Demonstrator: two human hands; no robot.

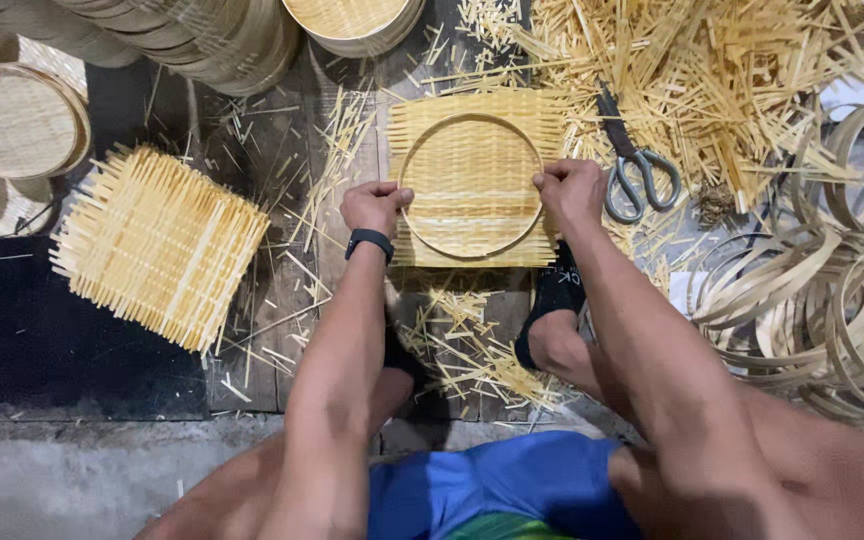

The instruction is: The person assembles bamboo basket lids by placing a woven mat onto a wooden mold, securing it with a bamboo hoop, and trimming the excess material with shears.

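Both hands, left hand [375,206] and right hand [570,190], pinch the round bamboo hoop [470,120] onto the square woven mat [472,215]. The mat's edges are not yet cut. The scissors [630,160] lie unused nearby.

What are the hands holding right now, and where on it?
Both hold the round hoop pressed on the woven mat: left hand at its left rim, right hand at its right rim.

Bamboo clutter on the floor
Scissors [635,160] at two o'clock, woven mat stack [159,243] at nine, loose hoops [822,290] at three.
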